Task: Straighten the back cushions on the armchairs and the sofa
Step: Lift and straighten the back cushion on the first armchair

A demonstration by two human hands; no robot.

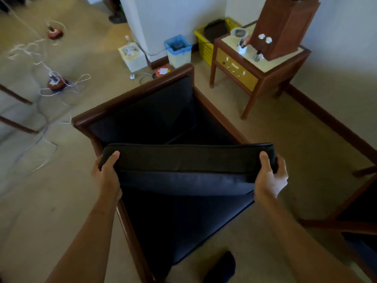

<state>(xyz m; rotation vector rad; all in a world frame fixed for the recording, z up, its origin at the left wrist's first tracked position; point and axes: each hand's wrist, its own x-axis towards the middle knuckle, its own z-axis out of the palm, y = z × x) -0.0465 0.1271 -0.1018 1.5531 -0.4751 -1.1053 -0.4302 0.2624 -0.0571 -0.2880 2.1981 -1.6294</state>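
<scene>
A dark navy back cushion [187, 162] is held flat and level above an armchair's seat. My left hand [107, 172] grips its left end with the thumb on top. My right hand [271, 174] grips its right end the same way. The armchair [130, 97] has a dark wooden frame and navy upholstery; its backrest panel stands bare behind the lifted cushion. The seat cushion [179, 225] lies below, partly hidden by the held cushion.
A wooden side table [263, 72] with a tall brown box stands to the right rear. A second chair frame [346, 223] sits at the right edge. A blue bin [178, 51], yellow crate [204, 43], white box and loose cables [51, 86] lie on the beige carpet. A dark sock shows at the bottom.
</scene>
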